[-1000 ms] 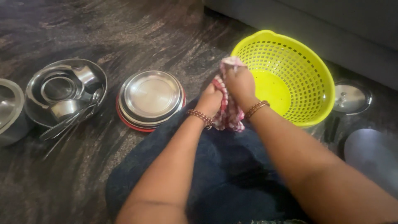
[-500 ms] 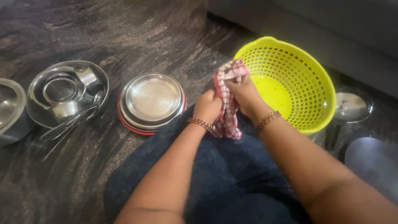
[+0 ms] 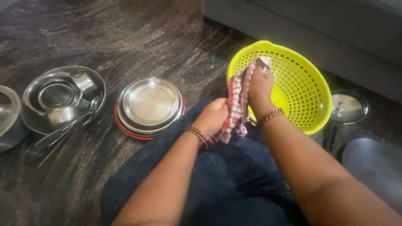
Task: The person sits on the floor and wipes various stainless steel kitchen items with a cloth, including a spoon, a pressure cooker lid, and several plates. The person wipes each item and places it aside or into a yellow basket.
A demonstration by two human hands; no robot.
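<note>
A red-checked cloth [image 3: 236, 104] hangs between both hands, the left hand [image 3: 213, 117] and right hand [image 3: 260, 83] each closed on it, just before a yellow basket [image 3: 301, 83]; stacked steel plates [image 3: 149, 104] lie left on the floor.

Both forearms were bare to the edge of the view, with no sleeves showing. The left hand [image 3: 214, 117] had a band of thin bangles [image 3: 200, 136] at the wrist, reddish-brown with a glint of gold. The right hand [image 3: 260, 86] wore a matching set of bangles [image 3: 270, 116], stacked close together. The lap was covered in dark navy cloth [image 3: 226, 180] with a faintly speckled, soft-looking weave.
</note>
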